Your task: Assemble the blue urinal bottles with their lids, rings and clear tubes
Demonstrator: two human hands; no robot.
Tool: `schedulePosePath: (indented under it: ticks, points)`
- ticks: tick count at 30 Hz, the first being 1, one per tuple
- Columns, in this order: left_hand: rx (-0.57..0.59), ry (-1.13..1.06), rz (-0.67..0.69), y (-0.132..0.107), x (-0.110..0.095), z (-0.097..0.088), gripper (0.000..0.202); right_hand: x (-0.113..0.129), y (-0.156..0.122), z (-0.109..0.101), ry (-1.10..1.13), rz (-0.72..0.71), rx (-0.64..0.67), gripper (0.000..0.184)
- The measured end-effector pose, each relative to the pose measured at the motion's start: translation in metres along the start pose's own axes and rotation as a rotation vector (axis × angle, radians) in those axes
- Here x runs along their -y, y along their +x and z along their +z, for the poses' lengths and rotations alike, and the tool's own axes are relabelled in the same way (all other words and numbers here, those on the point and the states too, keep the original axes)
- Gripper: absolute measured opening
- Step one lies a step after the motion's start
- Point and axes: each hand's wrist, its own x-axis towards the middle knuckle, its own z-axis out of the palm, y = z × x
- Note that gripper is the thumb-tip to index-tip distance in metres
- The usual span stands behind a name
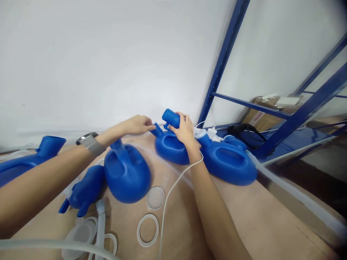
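At the back of the table a blue urinal bottle rests against the wall, its narrow spout tilted up to the left. The curled thumb and finger of my left hand pinch at the rim of that spout. My right hand is wrapped round a blue tube-like part with an open round end, above the same bottle; whether the two are joined is hidden. Close by on the left sits a second blue bottle, and to the right a third one with a whitish cap.
A clear round lid and a white ring lie in front. A white cable crosses my right forearm. Leftward are more blue parts and pale hoses. A blue metal rack with cardboard boxes stands right.
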Motion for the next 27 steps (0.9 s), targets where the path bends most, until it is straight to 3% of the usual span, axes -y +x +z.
schedulePosePath:
  ticks: [5, 9, 19, 23, 27]
  points:
    - [-0.125, 0.048, -0.089, 0.041, 0.021, 0.017, 0.034, 0.0, 0.001, -0.001, 0.029, 0.01, 0.021, 0.068]
    - [-0.089, -0.019, -0.027, 0.049, 0.025, 0.021, 0.032, 0.001, 0.002, -0.002, 0.02, 0.015, 0.025, 0.07]
    - [0.066, -0.247, 0.066, 0.036, 0.043, 0.024, 0.051, -0.004, 0.004, -0.002, 0.144, -0.021, 0.103, 0.071]
    - [0.017, -0.233, 0.047, 0.03, 0.051, 0.013, 0.053, -0.007, 0.003, 0.0, 0.188, -0.049, 0.109, 0.072]
    - [-0.129, -0.111, 0.0, 0.005, 0.045, -0.016, 0.047, -0.009, 0.003, 0.001, 0.173, -0.04, 0.097, 0.072]
